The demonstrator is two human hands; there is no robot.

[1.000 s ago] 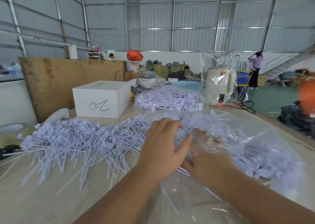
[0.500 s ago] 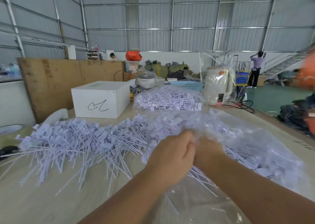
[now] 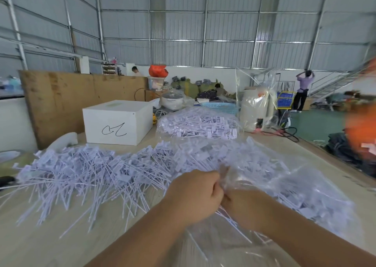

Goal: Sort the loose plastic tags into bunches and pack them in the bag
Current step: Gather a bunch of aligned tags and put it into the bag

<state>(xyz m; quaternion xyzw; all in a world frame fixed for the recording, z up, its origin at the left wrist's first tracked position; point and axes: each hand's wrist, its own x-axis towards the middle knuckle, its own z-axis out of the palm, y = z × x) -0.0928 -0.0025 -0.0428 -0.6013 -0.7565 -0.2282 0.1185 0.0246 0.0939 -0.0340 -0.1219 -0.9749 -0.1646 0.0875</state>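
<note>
A wide heap of loose white plastic tags [image 3: 85, 173] lies on the wooden table [image 3: 40, 236] to my left. A clear plastic bag [image 3: 305, 187] holding many tags lies in front and to the right. My left hand [image 3: 195, 195] and my right hand [image 3: 246, 205] meet knuckle to knuckle at the bag's gathered mouth, both with fingers curled round the film. A few tag stems stick out under my right hand. The fingertips are hidden.
A second filled bag of tags [image 3: 199, 124] lies further back. Beside it are a white box [image 3: 118, 122], a blue basket [image 3: 219, 106] and a white appliance wrapped in plastic [image 3: 256, 108]. A brown board [image 3: 81, 100] stands at the back left. The table's right edge drops to the floor.
My hands drew together and closed into fists on the bag's mouth; a second ago the left hand lay flatter on the tags. The bag's film has bunched up between them.
</note>
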